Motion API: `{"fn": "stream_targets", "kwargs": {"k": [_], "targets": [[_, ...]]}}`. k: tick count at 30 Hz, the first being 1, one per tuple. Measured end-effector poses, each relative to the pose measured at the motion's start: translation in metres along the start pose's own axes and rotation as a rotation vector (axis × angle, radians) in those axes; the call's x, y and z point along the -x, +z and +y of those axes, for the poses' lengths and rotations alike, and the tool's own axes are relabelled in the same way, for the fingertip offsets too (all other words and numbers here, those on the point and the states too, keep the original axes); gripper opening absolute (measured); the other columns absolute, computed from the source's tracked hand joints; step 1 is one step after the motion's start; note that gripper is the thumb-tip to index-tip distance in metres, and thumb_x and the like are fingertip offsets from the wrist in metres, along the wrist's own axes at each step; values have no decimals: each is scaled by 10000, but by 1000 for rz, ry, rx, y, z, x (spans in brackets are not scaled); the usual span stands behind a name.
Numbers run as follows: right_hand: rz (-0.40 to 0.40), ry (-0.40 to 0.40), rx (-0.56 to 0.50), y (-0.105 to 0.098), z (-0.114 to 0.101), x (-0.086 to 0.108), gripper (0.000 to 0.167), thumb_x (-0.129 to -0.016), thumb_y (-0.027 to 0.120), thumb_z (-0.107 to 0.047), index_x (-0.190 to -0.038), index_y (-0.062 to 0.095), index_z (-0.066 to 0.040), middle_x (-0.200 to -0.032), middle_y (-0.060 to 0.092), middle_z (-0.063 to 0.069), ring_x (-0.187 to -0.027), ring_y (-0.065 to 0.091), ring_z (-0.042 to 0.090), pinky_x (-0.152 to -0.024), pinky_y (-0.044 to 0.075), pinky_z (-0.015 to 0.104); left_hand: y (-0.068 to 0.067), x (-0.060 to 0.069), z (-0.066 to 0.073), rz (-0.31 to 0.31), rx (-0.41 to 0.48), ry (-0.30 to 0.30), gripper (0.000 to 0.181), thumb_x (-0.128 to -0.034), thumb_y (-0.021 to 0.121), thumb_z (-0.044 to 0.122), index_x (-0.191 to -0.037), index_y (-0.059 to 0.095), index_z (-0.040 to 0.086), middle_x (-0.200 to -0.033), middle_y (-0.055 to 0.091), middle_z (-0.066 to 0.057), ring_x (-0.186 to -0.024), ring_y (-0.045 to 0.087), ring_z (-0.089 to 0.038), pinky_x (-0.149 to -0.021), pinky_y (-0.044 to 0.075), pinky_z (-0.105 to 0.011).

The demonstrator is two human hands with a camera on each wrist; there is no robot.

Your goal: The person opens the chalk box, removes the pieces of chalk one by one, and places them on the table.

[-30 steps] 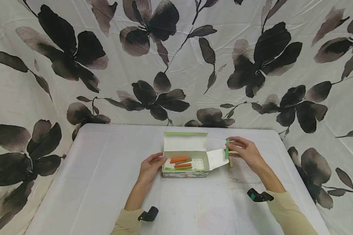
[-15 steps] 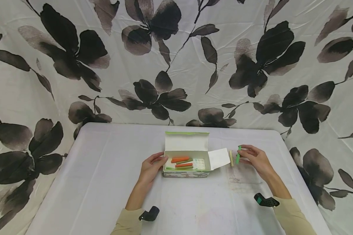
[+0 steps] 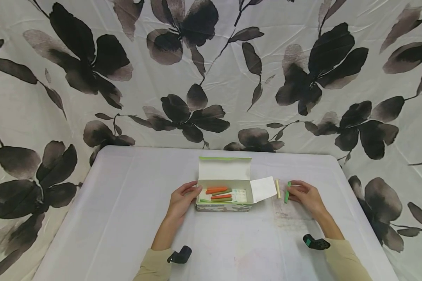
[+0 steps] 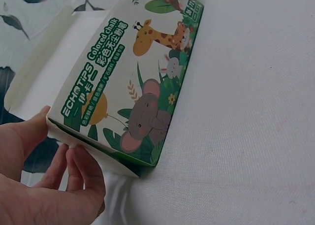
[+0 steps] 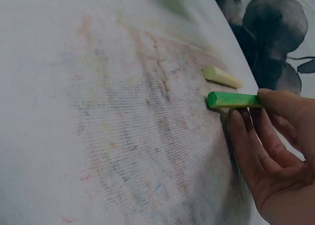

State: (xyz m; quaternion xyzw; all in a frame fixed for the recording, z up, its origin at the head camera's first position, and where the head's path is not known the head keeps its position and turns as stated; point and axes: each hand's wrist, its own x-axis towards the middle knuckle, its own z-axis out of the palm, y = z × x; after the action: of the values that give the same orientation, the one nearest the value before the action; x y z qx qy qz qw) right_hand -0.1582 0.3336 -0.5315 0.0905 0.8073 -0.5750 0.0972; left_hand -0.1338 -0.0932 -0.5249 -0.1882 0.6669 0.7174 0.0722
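Observation:
A colored chalk box (image 3: 224, 208) stands with its lid raised and its right flap folded out; orange and green chalk sticks (image 3: 217, 190) lie inside. My left hand (image 3: 181, 198) grips the box at its left end, thumb at the edge and fingers by the side flap in the left wrist view. To the right of the box, my right hand (image 3: 305, 195) pinches a green chalk stick (image 5: 234, 100) between thumb and fingers, low over the cloth. Beside it, a pale yellow chalk stick (image 5: 221, 77) lies on the table, apart from the green one.
White cloth covers the table (image 3: 126, 203), smudged with colored chalk dust (image 3: 285, 218) on the right. Behind it hangs a floral curtain (image 3: 133, 86). The box's open flap (image 3: 263, 189) reaches almost to the yellow chalk.
My right hand has carried the green chalk rightward from above the flap, past the yellow stick, and lowered it toward the table. My left hand keeps its hold on the box.

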Motion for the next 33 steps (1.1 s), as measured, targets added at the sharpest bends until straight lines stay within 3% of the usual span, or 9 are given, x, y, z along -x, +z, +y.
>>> {"fn": "stream_targets", "kwargs": {"k": [6,11,17,24,29,33], "targets": [[56,-92,171,6,4,-2,478,-1012,689,-212,-1358,558,90,-1182,678,275,-792,683,89,-686,586,262,0,0,0,-1,-4,-3,489,-905,817,225,-1325,650,39,-1112,634,-80,-990,567,-164,-781,497,-195],[97,-113,302,10,3,-3,457,-992,719,-240,-1286,605,90,-1070,699,217,-705,647,129,-597,550,253,1,0,0,-2,-4,-7,482,-904,819,225,-1322,655,50,-1101,641,-70,-975,570,-150,-772,497,-197],[104,-157,342,12,-6,-4,366,-1018,673,-182,-1252,618,94,-1058,676,221,-769,668,169,-609,572,272,1,1,0,-1,7,3,466,-910,811,201,-1316,654,34,-1077,652,-66,-957,576,-144,-764,491,-195],[138,-230,388,11,-25,-1,342,-1061,601,-236,-1213,642,67,-1065,695,216,-905,702,322,-688,566,268,0,1,0,-6,2,4,471,-910,811,203,-1320,650,36,-1100,643,-73,-978,570,-147,-765,491,-182],[128,-297,354,12,-42,0,310,-1052,621,-211,-1166,653,76,-1062,702,261,-929,707,408,-754,605,371,0,1,1,-11,5,4,469,-911,810,198,-1322,649,40,-1101,647,-74,-983,572,-146,-766,497,-182],[107,-348,357,16,-56,1,301,-1043,639,-216,-1150,663,65,-1055,706,261,-913,714,373,-765,607,415,0,0,1,-13,-4,1,488,-905,819,220,-1327,647,43,-1115,643,-83,-995,571,-154,-772,497,-185]]}}
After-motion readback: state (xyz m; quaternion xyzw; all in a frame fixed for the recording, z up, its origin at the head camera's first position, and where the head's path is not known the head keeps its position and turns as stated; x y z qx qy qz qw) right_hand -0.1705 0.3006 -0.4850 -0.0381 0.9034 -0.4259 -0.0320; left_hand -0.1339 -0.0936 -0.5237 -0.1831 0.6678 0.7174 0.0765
